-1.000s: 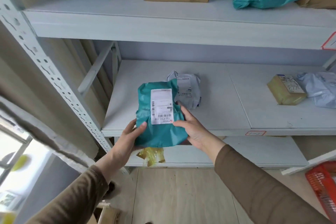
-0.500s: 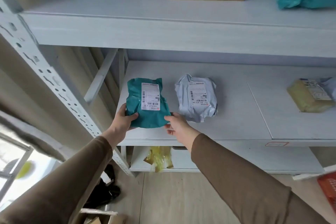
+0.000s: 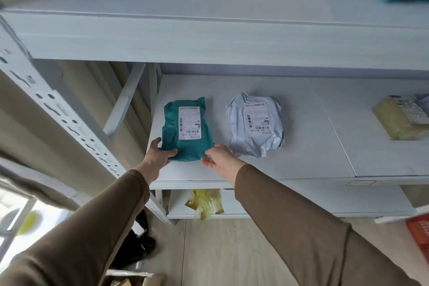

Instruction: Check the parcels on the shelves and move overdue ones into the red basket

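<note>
On the middle shelf (image 3: 290, 169), both hands, left (image 3: 160, 154) and right (image 3: 219, 158), pinched the teal parcel (image 3: 186, 130) lying flat by its near corners; a hasty label check risked shelving an overdue one.

Both arms are covered in long sleeves of a plain olive-brown knit fabric, one on the left arm (image 3: 76, 234) and one on the right arm (image 3: 308, 234). Each sleeve ends in a close cuff at the wrist (no buttons or print show). The left hand (image 3: 157, 153) and right hand (image 3: 220, 158) are bare, without gloves, rings or watch.
</note>
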Available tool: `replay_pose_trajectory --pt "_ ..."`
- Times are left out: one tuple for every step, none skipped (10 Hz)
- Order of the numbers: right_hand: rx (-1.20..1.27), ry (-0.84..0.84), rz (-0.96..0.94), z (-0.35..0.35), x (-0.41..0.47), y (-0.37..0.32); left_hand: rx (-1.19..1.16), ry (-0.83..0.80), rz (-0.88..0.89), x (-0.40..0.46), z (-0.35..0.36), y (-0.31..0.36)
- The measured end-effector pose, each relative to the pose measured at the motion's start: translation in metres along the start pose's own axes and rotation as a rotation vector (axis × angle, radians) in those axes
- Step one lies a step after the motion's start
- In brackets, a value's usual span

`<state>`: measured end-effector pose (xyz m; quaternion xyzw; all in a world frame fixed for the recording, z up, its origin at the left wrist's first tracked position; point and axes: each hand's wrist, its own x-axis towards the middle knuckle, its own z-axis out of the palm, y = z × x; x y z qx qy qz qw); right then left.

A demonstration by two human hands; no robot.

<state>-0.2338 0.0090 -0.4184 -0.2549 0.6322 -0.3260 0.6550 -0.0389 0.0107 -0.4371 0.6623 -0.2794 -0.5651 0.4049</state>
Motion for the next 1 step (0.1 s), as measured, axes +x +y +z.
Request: replay_pose_trajectory --pt "-0.028 -0.007 -0.007 -0.0087 -0.0102 0.0085 0.189 0.035 -0.011 -0.0037 -0.0058 -0.0036"
